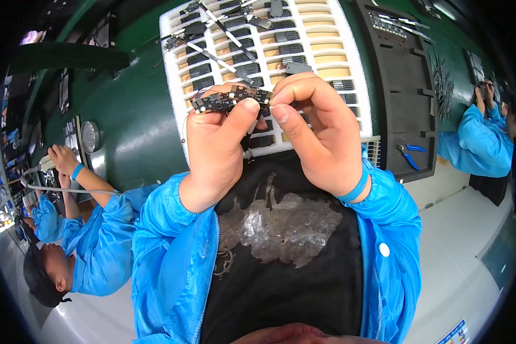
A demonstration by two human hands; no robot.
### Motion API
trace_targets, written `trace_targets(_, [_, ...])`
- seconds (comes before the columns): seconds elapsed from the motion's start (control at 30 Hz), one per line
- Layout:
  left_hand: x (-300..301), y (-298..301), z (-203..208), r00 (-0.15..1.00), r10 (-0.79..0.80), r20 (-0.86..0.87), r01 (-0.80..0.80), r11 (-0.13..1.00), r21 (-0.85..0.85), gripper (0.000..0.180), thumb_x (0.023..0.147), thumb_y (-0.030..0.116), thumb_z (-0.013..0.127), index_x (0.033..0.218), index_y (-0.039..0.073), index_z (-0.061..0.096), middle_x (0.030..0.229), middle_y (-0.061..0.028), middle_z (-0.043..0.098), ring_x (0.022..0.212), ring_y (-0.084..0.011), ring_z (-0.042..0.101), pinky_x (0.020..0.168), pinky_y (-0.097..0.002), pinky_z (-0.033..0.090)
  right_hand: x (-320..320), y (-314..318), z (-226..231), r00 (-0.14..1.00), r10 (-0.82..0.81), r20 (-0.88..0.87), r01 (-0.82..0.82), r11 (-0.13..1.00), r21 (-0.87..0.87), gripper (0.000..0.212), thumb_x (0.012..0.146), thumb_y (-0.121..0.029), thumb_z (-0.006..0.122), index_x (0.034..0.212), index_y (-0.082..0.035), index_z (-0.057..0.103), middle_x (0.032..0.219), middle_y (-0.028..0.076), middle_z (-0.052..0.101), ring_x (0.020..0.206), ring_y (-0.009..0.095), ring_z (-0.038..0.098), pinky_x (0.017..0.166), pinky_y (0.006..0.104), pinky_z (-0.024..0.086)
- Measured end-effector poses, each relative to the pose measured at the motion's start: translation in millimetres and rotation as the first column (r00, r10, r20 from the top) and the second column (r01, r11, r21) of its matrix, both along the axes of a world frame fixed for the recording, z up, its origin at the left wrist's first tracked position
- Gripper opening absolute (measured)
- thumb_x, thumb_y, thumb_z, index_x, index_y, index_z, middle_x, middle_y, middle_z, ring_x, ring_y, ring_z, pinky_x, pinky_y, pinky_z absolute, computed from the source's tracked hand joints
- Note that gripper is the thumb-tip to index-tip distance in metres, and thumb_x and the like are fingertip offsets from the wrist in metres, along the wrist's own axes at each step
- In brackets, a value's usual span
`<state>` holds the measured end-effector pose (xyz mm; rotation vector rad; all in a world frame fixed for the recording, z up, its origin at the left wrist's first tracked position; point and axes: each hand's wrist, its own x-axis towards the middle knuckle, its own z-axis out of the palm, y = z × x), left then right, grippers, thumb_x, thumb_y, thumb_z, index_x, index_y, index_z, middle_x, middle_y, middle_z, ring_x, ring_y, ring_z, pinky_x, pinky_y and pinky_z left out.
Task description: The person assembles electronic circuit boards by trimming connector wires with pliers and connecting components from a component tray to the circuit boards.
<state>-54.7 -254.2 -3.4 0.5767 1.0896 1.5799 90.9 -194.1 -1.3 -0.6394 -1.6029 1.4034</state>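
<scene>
A narrow black circuit board (213,104) with small pale parts on it is held up in front of my chest, above the near part of a white foam tray (350,31). My left hand (215,152) is closed on it, thumb pressed on its face and fingers behind. My right hand (321,129) pinches at the board's right end with thumb and forefinger; whether a tiny part sits between those fingertips is hidden. Rows of black parts (289,47) fill many slots of the tray. Several black-and-white strips (226,34) lie across its far left.
To the right lies a dark compartment tray (404,86) with blue-handled cutters (411,156) and, at its far end, light strips. A bundle of thin dark leads (442,86) is beyond it. Left stands a round metal dish (90,136). Co-workers in blue sit on both sides.
</scene>
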Motion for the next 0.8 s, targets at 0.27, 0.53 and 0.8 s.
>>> trace_targets(0.27, [3.4,-5.4,-2.2,0.999,0.035,0.001,-0.035,0.999,0.027,0.009,0.089,0.000,0.066,0.095,0.001,0.060,0.086,-0.0043,0.064,0.076,-0.0093,0.059,0.069,-0.0246,0.050,-3.2,-5.9,-0.9,0.998,-0.031,-0.056,0.021,0.987,-0.160,0.006,0.091,0.001,0.064,0.097,0.000,0.061,0.091,0.006,0.064,0.083,0.014,0.065,0.076,0.0271,0.053])
trace_targets(0.53, [-2.6,-1.7,-19.1,0.958,0.092,-0.272,-0.022,0.968,0.249,0.009,0.085,-0.005,0.068,0.087,0.000,0.061,0.085,-0.0061,0.062,0.075,-0.0107,0.056,0.067,-0.0246,0.046,-1.5,-7.9,4.1,0.999,-0.033,-0.001,0.031,0.968,-0.251,0.006,0.091,0.001,0.065,0.096,0.000,0.062,0.089,0.005,0.066,0.082,0.011,0.066,0.073,0.0255,0.053])
trace_targets(0.8, [-1.7,-0.7,-17.9,0.954,0.096,-0.284,-0.023,0.967,0.252,0.008,0.085,-0.005,0.067,0.088,-0.001,0.062,0.084,-0.0056,0.062,0.074,-0.0096,0.056,0.065,-0.0238,0.045,1.3,-7.1,5.3,0.997,-0.020,0.075,0.044,0.944,-0.328,0.008,0.091,-0.003,0.066,0.098,0.000,0.064,0.091,0.004,0.069,0.083,0.009,0.066,0.070,0.0210,0.050])
